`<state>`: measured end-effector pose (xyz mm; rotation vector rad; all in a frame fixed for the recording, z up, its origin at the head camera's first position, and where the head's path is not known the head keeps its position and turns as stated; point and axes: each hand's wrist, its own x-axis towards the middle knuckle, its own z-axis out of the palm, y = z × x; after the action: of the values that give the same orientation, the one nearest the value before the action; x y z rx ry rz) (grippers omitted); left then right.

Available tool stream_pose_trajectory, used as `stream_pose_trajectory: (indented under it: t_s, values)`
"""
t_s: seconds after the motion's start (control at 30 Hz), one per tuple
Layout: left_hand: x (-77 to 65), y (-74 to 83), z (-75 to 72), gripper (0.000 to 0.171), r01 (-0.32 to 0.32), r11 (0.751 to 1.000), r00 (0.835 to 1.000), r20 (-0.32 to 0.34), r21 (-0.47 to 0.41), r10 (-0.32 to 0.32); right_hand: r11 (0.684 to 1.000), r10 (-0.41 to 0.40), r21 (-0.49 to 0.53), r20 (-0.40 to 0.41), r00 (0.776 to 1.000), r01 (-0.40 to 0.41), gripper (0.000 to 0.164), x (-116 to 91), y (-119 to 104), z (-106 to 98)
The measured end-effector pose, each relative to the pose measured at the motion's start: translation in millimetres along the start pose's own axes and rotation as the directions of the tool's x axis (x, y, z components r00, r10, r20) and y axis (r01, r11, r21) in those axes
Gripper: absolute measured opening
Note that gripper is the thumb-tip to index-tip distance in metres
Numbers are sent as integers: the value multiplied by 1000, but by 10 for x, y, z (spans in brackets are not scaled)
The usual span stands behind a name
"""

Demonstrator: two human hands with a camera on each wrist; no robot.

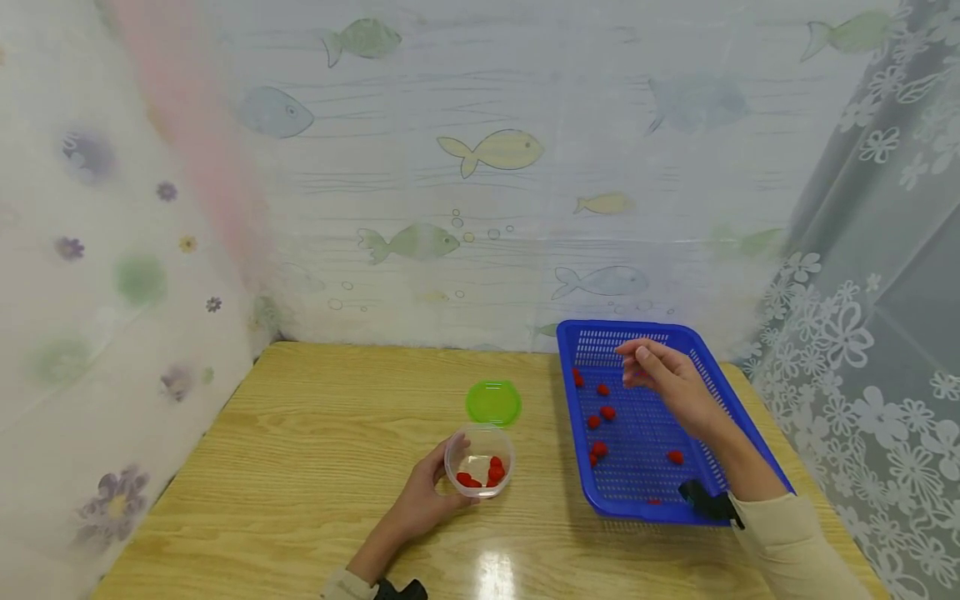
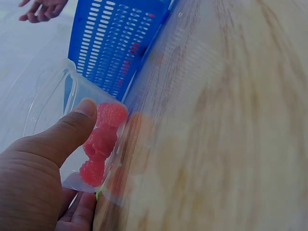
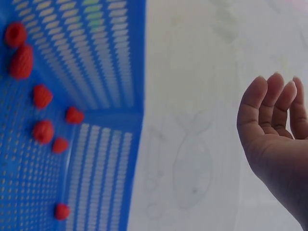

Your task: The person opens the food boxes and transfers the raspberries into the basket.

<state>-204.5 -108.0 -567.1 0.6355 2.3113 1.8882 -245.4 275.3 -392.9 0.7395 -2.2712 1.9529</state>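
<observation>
My left hand (image 1: 427,498) grips a small clear plastic tub (image 1: 481,492) on the table, thumb on the near side and fingers around the far side. Several red raspberries (image 2: 100,144) lie at the bottom of the tub, seen through its wall in the left wrist view. Over the blue plastic basket (image 1: 573,450) hovers my right hand (image 1: 673,385), its fingers loosely bent. Nothing shows between those fingers in the right wrist view. Inside the basket, several raspberries (image 3: 43,132) are scattered, mostly along its left side.
A green lid (image 1: 493,403) lies flat just behind the tub. The wooden table (image 1: 300,450) ends at the back against a curtain (image 1: 420,192) with printed fish. A grey lace curtain (image 1: 900,350) hangs along the right side.
</observation>
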Motion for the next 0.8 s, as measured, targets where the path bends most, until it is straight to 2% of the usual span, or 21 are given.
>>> stream_pose_trajectory:
  t_s: [0.27,0.4,0.57,0.7,0.8]
  values:
    - [8,-1,-4,96,-1,1000,1000,2,-13,1,996,-78,51,127,989,72,35,-162,-215,476]
    - [9,6,-2,96,6,1000,1000,-2,-5,-6,999,-39,25,196,980,35,29,-264,-194,784]
    - [8,6,-2,95,6,1000,1000,-6,10,-6,990,87,-125,234,968,-59,24,-325,-74,1165]
    - [8,-11,-3,93,2,1000,1000,-4,15,-2,952,160,-292,227,961,-90,22,-363,88,1411]
    - [6,-25,-3,92,2,1000,1000,0,14,-2,921,206,-374,221,953,-113,19,-387,190,1557]
